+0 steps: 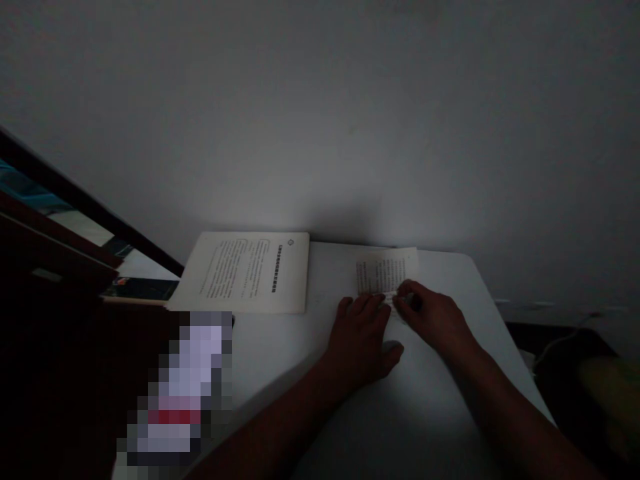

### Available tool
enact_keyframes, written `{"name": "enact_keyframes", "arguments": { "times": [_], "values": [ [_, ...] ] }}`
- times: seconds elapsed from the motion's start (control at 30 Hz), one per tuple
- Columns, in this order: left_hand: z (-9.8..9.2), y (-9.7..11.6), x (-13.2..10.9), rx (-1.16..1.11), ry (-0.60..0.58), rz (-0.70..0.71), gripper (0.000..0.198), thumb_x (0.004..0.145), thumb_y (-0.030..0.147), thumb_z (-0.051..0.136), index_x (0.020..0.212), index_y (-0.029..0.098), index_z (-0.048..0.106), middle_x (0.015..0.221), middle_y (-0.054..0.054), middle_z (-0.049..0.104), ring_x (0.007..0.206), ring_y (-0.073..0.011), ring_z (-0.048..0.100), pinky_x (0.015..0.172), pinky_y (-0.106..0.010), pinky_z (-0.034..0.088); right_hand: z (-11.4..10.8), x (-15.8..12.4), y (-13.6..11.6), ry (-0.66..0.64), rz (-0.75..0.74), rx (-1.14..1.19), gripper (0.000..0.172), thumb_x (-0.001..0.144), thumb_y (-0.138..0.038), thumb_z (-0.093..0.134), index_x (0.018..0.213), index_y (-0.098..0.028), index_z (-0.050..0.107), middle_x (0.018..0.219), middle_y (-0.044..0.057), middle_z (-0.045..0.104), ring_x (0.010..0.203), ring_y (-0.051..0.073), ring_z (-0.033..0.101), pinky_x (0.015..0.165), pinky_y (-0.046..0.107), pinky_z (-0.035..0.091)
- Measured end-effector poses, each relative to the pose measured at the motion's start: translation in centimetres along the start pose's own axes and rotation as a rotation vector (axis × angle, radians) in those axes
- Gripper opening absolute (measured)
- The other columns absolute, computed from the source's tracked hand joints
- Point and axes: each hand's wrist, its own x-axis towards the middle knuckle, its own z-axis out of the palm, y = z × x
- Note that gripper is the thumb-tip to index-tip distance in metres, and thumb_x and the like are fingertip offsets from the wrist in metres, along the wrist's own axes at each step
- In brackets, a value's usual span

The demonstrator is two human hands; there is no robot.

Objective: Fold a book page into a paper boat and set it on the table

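Observation:
A small printed sheet of paper (383,272) lies on the white table (345,400), close to its far edge. My left hand (363,337) rests flat with its fingers spread, the fingertips touching the near left part of the sheet and the thumb stretched to the right. At the sheet's near right edge, my right hand (435,313) is closed, thumb and fingertips pinching the paper. The near edge of the sheet is partly hidden behind my fingers, so its exact shape there cannot be made out.
A stack of printed pages (250,273) lies at the table's far left. In front of it is a pixelated, bright, phone-like shape (190,373). A plain wall (350,120) stands right behind the table. A dark-framed opening or mirror is at left; a pale cable (560,340) runs at right.

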Motion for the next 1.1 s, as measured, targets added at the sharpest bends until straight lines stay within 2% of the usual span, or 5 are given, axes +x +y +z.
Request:
{"name": "enact_keyframes", "arguments": {
  "times": [0.33,0.7,0.97,1.1],
  "values": [
    [-0.2,-0.3,-0.4,0.034,-0.025,0.02,0.054,0.08,0.046,0.053,0.126,0.02,0.045,0.139,-0.007,0.043,0.127,-0.0265,0.035,0.106,-0.05,0.024,-0.3,0.0,0.1,-0.029,-0.012,0.045,0.02,0.083,-0.042,0.047,0.091,-0.026,0.057,0.064,-0.002,0.064,0.057,0.017,0.061,0.056,0.026,0.039],
    [-0.1,-0.7,-0.5,0.088,-0.033,0.05,0.055,0.082,0.05,0.051,0.13,0.023,0.043,0.142,-0.006,0.04,0.129,-0.026,0.034,0.106,-0.05,0.025,-0.4,-0.1,0.9,-0.082,-0.008,0.102,0.029,0.075,-0.045,0.056,0.097,-0.026,0.058,0.067,-0.002,0.064,0.059,0.017,0.06,0.056,0.027,0.041],
    [-0.1,-1.0,-0.5,-0.011,-0.047,0.025,0.063,0.079,0.048,0.055,0.134,0.02,0.039,0.141,-0.008,0.042,0.129,-0.0247,0.036,0.108,-0.049,0.023,-0.4,0.0,1.0,-0.114,-0.001,0.116,0.032,0.073,-0.046,0.058,0.097,-0.025,0.059,0.065,-0.001,0.063,0.057,0.017,0.059,0.055,0.027,0.041],
    [-0.3,-1.1,-0.3,-0.067,-0.039,-0.005,0.055,0.08,0.043,0.055,0.129,0.02,0.044,0.138,-0.007,0.045,0.127,-0.0237,0.038,0.107,-0.047,0.024,-0.3,0.0,1.1,-0.112,0.01,0.136,0.031,0.073,-0.045,0.059,0.097,-0.025,0.058,0.064,-0.002,0.063,0.056,0.016,0.059,0.054,0.026,0.041]
  ]
}}
